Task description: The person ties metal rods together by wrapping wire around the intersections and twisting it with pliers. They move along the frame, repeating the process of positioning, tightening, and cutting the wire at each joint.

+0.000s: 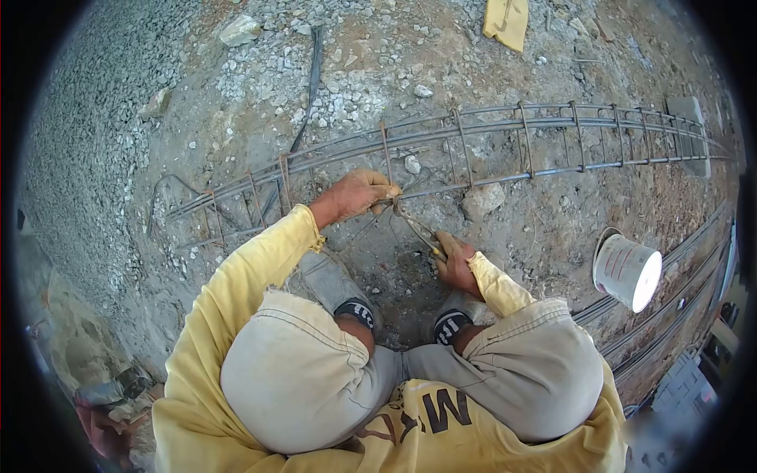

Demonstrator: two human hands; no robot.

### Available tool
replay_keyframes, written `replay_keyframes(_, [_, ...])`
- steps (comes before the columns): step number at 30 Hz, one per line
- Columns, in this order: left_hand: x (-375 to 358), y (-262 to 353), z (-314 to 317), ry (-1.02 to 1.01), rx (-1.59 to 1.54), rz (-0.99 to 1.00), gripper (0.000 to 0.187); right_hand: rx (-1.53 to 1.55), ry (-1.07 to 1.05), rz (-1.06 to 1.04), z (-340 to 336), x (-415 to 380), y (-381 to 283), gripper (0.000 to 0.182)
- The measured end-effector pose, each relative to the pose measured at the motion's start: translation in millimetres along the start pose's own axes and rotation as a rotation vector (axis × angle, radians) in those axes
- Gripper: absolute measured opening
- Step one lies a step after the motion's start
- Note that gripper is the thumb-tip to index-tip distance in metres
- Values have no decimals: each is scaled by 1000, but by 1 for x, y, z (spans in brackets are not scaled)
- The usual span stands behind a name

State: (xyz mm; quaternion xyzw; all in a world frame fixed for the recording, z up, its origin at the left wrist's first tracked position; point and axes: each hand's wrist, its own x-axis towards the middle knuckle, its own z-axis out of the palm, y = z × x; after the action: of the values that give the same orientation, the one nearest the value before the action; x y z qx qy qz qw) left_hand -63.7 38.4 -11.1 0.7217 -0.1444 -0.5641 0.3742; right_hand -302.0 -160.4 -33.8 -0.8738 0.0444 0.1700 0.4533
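Observation:
A long rebar cage (512,126) of thin bars and square stirrups lies across the ground in front of my knees. My left hand (355,195) is closed at its near bar, fingers pinched where a stirrup meets that bar. Any tie wire between the fingertips is too small to make out. In my right hand (457,264) are the handles of pincers (415,225), one with a yellow grip showing. The jaws of the pincers reach up to the same joint, just below my left fingertips.
A white bucket (627,272) lies tilted at the right, beside several long bars (670,315). Stones, including a larger rock (482,202), dot the ground under the cage. A concrete block (688,135) sits at its far right end. Gravel (102,134) covers the left.

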Motion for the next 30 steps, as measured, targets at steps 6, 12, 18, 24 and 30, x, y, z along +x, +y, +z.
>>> replay_keyframes(6, [3, -2, 2, 12, -51, 22, 31, 63, 123, 102, -2, 1, -10, 40])
replay_keyframes(12, [9, -16, 7, 49, -111, 90, 30, -137, 91, 156, -39, -6, -49, 39])
replay_keyframes(18, [3, -5, 9, 71, -109, 57, 28, 459, -169, 484, -21, -12, -51, 38])
replay_keyframes(24, [-1, -1, 13, 95, -103, 65, 26, 1881, -764, 770, -8, -13, -31, 28])
replay_keyframes(30, [2, -5, 7, 18, -153, 59, 25, 789, -427, 506, -28, -11, -48, 36])
